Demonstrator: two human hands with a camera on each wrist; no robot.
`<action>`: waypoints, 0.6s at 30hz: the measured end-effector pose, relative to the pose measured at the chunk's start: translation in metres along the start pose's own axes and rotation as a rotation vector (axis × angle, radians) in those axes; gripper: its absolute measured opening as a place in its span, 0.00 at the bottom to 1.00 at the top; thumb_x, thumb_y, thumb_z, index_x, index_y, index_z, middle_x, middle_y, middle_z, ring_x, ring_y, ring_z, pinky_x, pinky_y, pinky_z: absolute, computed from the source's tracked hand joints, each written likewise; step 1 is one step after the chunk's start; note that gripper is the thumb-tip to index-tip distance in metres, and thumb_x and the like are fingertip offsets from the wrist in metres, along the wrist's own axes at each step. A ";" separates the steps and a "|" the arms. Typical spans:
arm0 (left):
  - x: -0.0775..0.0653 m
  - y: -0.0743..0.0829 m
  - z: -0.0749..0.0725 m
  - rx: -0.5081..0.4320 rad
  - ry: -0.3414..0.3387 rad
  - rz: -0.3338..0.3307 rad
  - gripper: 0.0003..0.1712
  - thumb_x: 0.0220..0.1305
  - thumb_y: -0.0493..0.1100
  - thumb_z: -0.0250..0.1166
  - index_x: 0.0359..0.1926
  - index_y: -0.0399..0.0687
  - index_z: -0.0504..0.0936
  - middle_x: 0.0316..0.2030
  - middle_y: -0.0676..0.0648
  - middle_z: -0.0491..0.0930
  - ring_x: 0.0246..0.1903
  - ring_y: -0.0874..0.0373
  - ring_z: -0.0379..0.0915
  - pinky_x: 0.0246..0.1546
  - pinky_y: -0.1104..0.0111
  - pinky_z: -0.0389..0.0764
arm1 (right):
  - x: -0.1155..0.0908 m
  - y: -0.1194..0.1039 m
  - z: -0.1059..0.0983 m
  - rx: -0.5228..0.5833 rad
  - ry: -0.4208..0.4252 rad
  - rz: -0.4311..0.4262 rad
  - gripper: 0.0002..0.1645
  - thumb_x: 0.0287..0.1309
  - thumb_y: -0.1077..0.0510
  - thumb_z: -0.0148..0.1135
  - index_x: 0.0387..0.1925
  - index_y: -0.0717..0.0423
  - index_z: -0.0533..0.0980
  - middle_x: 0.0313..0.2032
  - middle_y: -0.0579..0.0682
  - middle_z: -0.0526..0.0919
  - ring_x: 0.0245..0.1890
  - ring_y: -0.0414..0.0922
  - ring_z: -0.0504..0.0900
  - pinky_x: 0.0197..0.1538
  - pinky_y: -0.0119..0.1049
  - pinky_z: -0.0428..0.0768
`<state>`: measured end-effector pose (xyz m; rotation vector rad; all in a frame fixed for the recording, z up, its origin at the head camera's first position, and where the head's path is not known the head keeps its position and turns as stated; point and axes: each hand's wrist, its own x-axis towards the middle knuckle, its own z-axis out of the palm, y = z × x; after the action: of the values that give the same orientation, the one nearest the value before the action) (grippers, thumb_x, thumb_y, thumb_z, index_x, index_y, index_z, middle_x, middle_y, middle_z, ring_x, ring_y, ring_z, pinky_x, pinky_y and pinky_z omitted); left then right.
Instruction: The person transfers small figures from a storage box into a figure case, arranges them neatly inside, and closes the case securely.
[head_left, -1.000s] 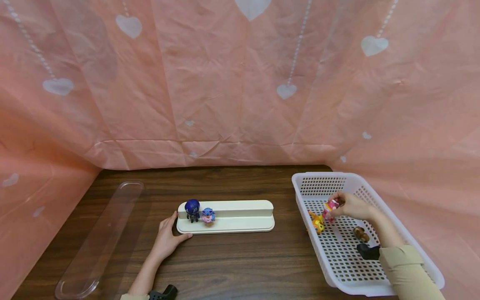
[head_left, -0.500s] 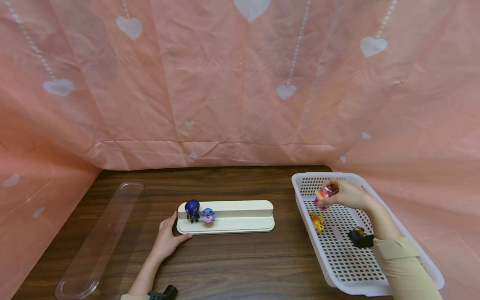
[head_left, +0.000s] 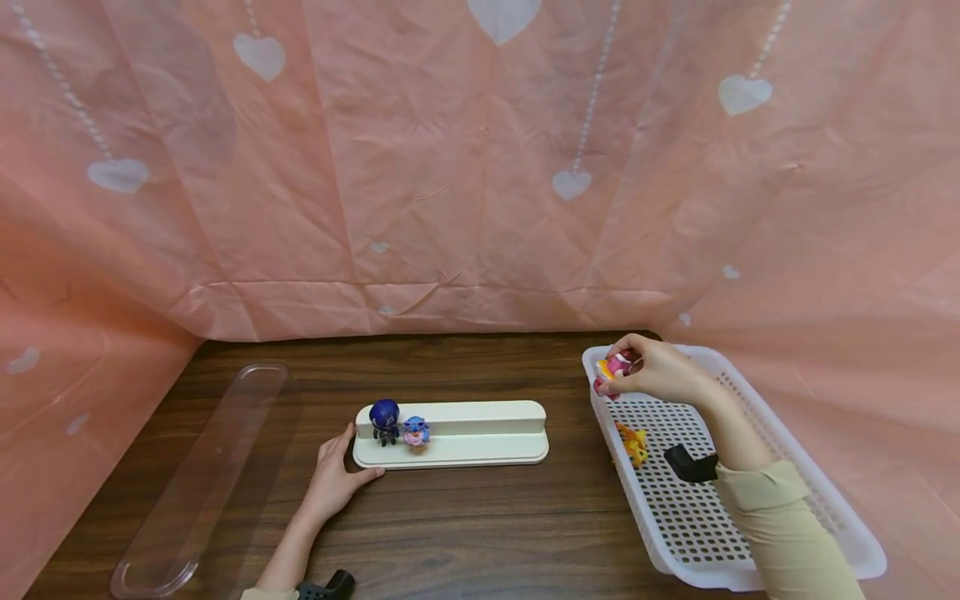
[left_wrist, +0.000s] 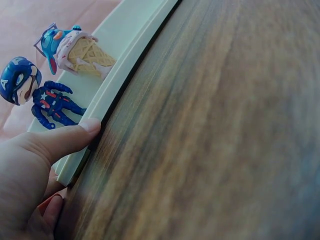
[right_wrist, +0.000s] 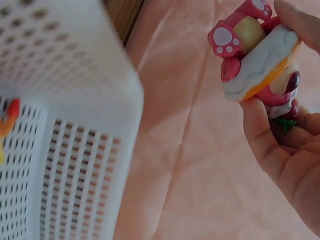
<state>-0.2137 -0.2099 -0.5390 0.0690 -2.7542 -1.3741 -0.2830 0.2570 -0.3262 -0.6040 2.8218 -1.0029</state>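
My right hand (head_left: 663,371) pinches a pink bear figurine (head_left: 619,365) over the far-left rim of the white basket (head_left: 643,533). In the right wrist view the figurine lies tilted, its paw-printed feet up and a white and orange ring round its body. The left hand (head_left: 333,479) holds the left end of a cream stepped display stand (head_left: 487,452), thumb on the front edge. On the stand's left part a blue-helmeted figurine (head_left: 385,419) stands beside a blue figurine on an ice-cream cone (head_left: 416,433).
A yellow-orange figurine (head_left: 634,448) lies inside the basket by its left wall. On the left of the wooden table (head_left: 487,533) lies a long clear plastic cover (head_left: 202,475). A pink heart-patterned curtain (head_left: 450,208) hangs behind and at both sides.
My right hand has lifted the pink bear figurine from within the basket and carried it left to the rim. The forearm now hides a brown figurine seen earlier. The left hand stays put.
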 end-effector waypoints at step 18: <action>-0.001 0.000 -0.002 0.017 0.009 0.011 0.59 0.51 0.48 0.77 0.72 0.25 0.51 0.68 0.24 0.57 0.67 0.34 0.49 0.64 0.41 0.58 | 0.030 -0.040 0.036 0.017 -0.067 -0.041 0.30 0.43 0.52 0.80 0.43 0.61 0.73 0.34 0.50 0.83 0.29 0.41 0.83 0.37 0.36 0.79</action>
<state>-0.2126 -0.2110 -0.5381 0.0608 -2.7549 -1.3443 -0.2899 0.1957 -0.3276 -0.6825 2.7508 -0.9925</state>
